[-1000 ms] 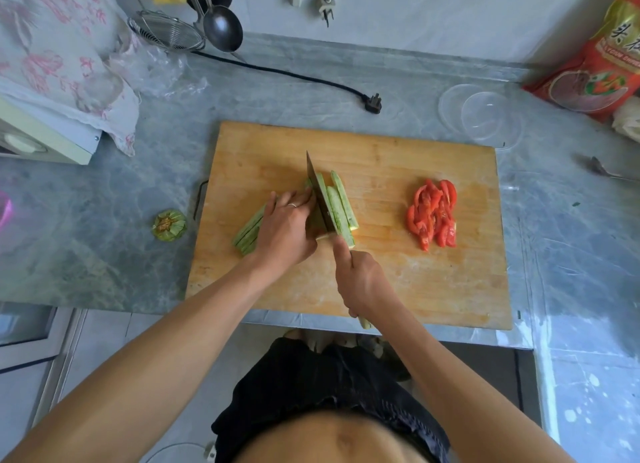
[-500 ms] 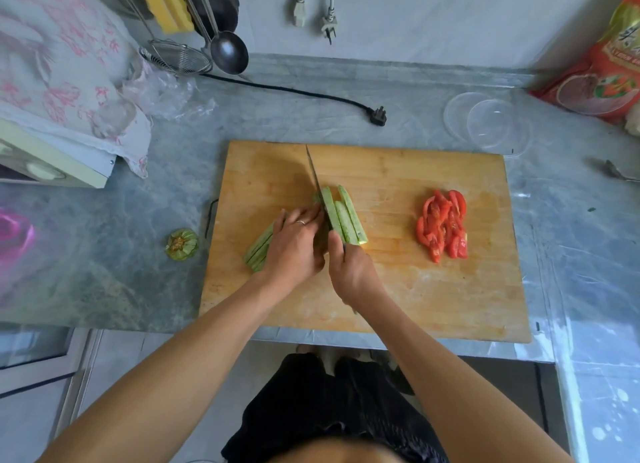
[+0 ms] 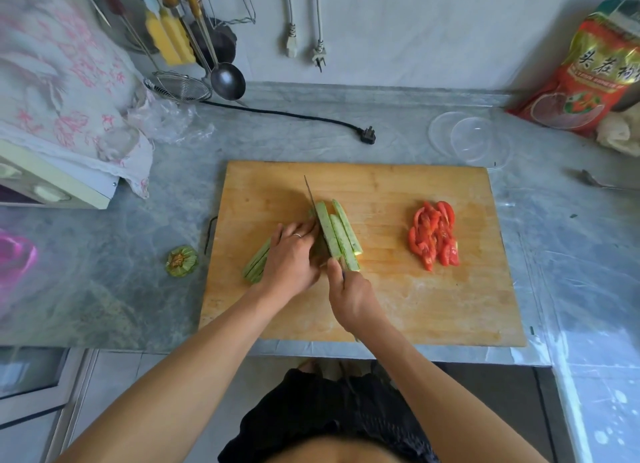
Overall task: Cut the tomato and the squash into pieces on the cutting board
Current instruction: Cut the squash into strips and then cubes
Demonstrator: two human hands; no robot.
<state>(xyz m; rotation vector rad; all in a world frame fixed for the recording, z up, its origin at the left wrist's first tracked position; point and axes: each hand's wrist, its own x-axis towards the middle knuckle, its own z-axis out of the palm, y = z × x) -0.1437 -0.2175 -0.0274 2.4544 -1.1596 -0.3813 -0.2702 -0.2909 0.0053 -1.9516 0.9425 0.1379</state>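
Nearest us, our right hand (image 3: 351,298) is wrapped around the handle of the knife (image 3: 313,206), forefinger laid along the spine, the blade standing on edge in the squash (image 3: 337,236) near the middle of the cutting board (image 3: 398,307). Just left of the blade, our left hand (image 3: 291,258) presses down on the uncut part of the squash with fingers curled, knuckles almost against the steel; more strips stick out from under the wrist toward the board's left edge. We judge the main risk to be a fingertip slipping forward under the blade, since the strips are narrow and may roll. The freed strips lie to the right of the blade. Further right, the tomato (image 3: 434,236) already lies sliced in a heap, well apart, with bare board between for sliding pieces over. The board's near edge sits at the front edge of the tabletop (image 3: 104,289), so pieces pushed toward us could drop. A squash stem end (image 3: 181,261) rests off the board's left edge.
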